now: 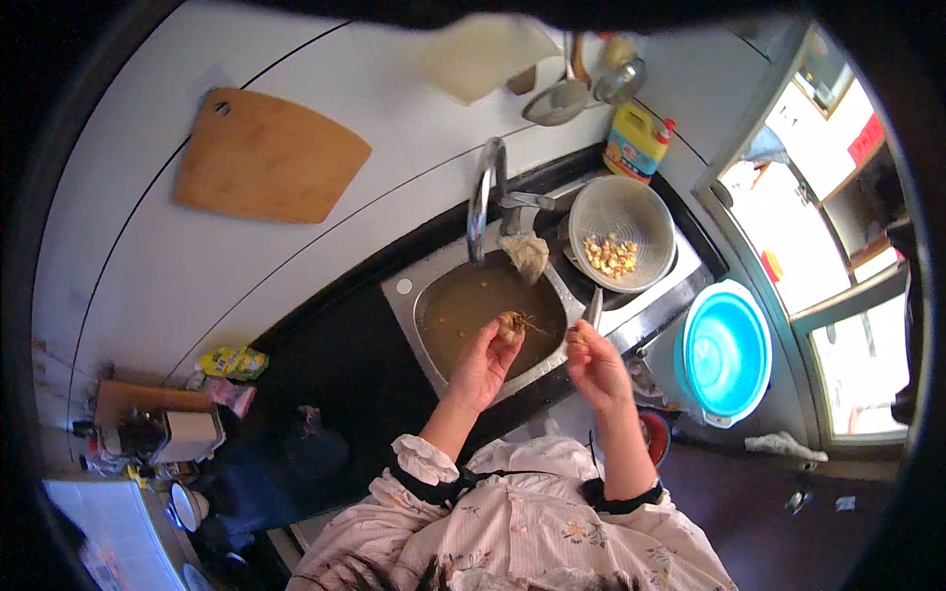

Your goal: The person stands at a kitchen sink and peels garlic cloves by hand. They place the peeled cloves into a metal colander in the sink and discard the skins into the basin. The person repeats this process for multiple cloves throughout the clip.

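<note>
In my left hand (pixel 489 363) is a garlic bulb (pixel 510 327), pinched between thumb and fingers, its stringy brown roots pointing right. It is over the near right part of a steel sink basin (pixel 426 278) holding murky brown water (pixel 473 303). My right hand (pixel 597 369) is curled to the right of the bulb, apart from it. A narrow blade, seemingly a knife's (pixel 595 306), sticks out beyond its fingers; the handle is hidden in the grip. Something small may be at the thumb tip, too blurred to name.
A colander (pixel 650 214) with peeled cloves (pixel 610 256) stands right of the faucet (pixel 484 196). A cloth (pixel 526 257) hangs over the basin's far rim. Farther right are a blue basin (pixel 728 354) and a yellow jug (pixel 635 144). A wooden cutting board (pixel 270 159) hangs on the wall.
</note>
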### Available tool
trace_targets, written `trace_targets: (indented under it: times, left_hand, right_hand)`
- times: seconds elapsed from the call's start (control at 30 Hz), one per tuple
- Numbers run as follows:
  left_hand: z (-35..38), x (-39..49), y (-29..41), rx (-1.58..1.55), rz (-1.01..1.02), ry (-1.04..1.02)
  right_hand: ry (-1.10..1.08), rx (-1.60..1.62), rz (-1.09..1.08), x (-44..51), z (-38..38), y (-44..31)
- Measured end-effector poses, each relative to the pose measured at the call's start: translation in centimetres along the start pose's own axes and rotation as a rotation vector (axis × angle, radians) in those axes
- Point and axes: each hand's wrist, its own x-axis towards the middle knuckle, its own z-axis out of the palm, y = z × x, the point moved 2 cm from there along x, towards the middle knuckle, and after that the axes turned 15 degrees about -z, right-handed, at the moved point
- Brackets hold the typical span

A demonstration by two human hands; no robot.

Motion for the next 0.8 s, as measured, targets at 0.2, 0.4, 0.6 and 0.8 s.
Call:
trace_targets:
  times: [0.2, 0.4, 0.6, 0.8]
  left_hand:
    - [0.3, 2.1, -1.1, -0.199, -0.295, -0.194]
    - [0.0, 3.4, -1.0, -0.209, -0.36, -0.197]
    - [-0.1, 3.8, -1.7, 0.006, -0.301, -0.051]
    - [-0.8, 3.6, -1.7, 0.094, -0.236, 0.077]
  right_hand:
    - [0.196, -0.146, -0.324, -8.0, -8.8, -7.1]
    - [0.69, -0.393, -0.497, -19.0, -21.7, -11.8]
    - [0.926, -0.504, -0.512, -23.9, -35.5, -14.2]
    - [1.389, -0.68, -0.494, -24.2, -42.0, -16.0]
